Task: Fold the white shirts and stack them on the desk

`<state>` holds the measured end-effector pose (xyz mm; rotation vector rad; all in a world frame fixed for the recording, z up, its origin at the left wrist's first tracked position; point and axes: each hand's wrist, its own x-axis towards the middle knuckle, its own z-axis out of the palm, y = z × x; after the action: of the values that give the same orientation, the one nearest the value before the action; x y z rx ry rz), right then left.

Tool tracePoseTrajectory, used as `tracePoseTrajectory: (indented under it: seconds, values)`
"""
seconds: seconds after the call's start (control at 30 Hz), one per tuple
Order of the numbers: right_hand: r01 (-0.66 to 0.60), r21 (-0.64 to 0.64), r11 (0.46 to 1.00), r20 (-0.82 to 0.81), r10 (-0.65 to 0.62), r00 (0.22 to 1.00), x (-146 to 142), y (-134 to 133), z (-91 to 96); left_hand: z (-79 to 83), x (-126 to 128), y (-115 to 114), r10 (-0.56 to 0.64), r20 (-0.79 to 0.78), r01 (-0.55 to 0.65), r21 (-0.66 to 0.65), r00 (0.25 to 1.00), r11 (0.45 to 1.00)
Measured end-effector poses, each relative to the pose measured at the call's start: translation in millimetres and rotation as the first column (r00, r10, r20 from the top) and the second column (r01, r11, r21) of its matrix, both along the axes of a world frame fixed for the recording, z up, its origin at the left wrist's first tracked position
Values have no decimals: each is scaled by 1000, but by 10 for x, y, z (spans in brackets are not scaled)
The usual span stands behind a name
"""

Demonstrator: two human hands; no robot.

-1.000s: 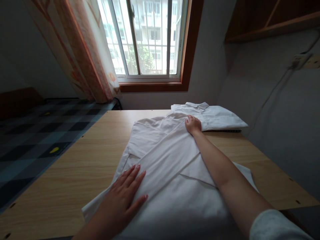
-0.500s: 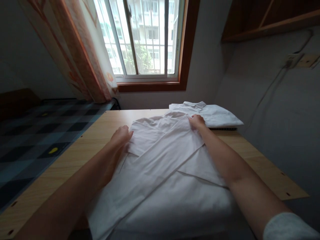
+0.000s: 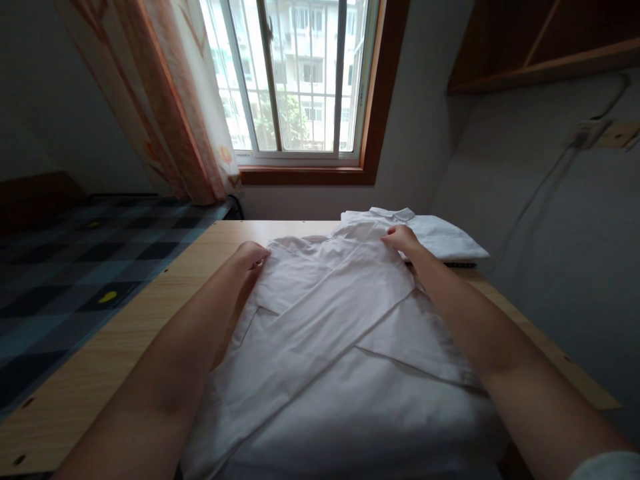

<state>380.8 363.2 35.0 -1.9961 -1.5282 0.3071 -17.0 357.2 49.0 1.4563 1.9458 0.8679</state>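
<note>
A white shirt [image 3: 330, 333] lies spread on the wooden table [image 3: 130, 320], collar end away from me, with its sleeves folded across the body. My left hand [image 3: 251, 255] is closed on the shirt's far left shoulder edge. At the far right shoulder, close to the collar, my right hand [image 3: 400, 238] pinches the cloth. Both forearms reach out over the garment.
A second white shirt [image 3: 435, 233], folded, lies at the table's far right corner beside the wall. A bed with a dark checked cover [image 3: 65, 267] stands to the left. Beyond the table are a window [image 3: 295, 80] and a patterned curtain [image 3: 165, 100]. A shelf [image 3: 545, 47] hangs upper right.
My left hand has left the shirt's near left side, where it lay flat, and moved forward to grip the far left shoulder. My right hand has stayed at the far right shoulder.
</note>
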Motion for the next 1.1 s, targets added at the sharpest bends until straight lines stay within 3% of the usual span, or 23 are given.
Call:
tracePoseTrajectory:
  seconds: [0.1,0.23,0.33,0.47,0.63,0.73,0.8,0.9,0.97,1.1]
  values:
    - [-23,26,999,-97,26,995,-34,-31,115,102,54,-12,57,144,-45,-83,988,996]
    - [-35,178,983,-148,62,987,-132,-83,325,252,71,64,43,196,-43,-6,980,999]
    - [-35,313,949,-83,64,994,-220,-81,495,352,32,175,16,219,-49,144,975,988]
    - [-16,462,887,-41,40,998,-267,-8,601,445,-9,289,34,182,-101,377,983,921]
    - [11,523,852,-104,51,993,-218,116,395,378,43,288,107,34,-111,454,994,884]
    - [25,459,888,-171,61,983,-190,175,149,218,106,240,148,-118,-87,414,982,906]
    - [18,389,921,-169,52,984,-188,199,-15,90,152,210,129,-224,-52,318,966,947]
    - [-34,303,953,-69,57,996,-226,201,-201,-84,238,169,76,-298,-21,183,951,983]
    - [-107,279,954,17,106,994,-294,169,-269,-174,321,128,49,-346,10,168,937,986]
    - [-316,207,926,217,271,938,-553,-26,-326,-298,549,-48,-123,-567,245,144,814,959]
